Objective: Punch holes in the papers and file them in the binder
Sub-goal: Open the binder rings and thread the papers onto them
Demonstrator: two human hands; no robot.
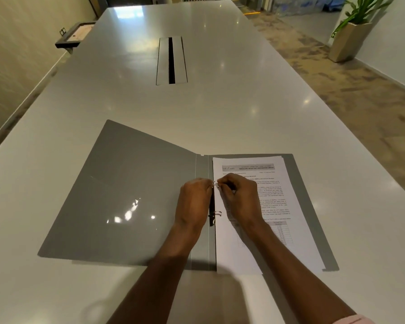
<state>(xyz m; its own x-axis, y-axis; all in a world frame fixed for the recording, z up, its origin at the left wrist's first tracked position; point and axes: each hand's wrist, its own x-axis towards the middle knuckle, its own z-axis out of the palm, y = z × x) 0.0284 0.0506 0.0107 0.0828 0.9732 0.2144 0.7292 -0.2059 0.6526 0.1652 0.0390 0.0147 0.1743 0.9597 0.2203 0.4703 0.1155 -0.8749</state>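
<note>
Both hands on the upper ring (215,183) of the binder (126,195)
By the counter's (220,113) near edge, the left hand (194,197) and right hand (239,197) pinch that ring from either side. The papers (278,206) lie on the open binder's right half. Best squeeze both halves squarely, keeping sheet edges clear of the joint.

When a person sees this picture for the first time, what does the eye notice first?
First, the left hand and right hand, both pinching the upper ring of the open grey binder near the front of the white table. Printed papers lie on the binder's right half, with a lower ring showing between the wrists. Farther away, a dark cable slot runs along the table's middle.
</note>
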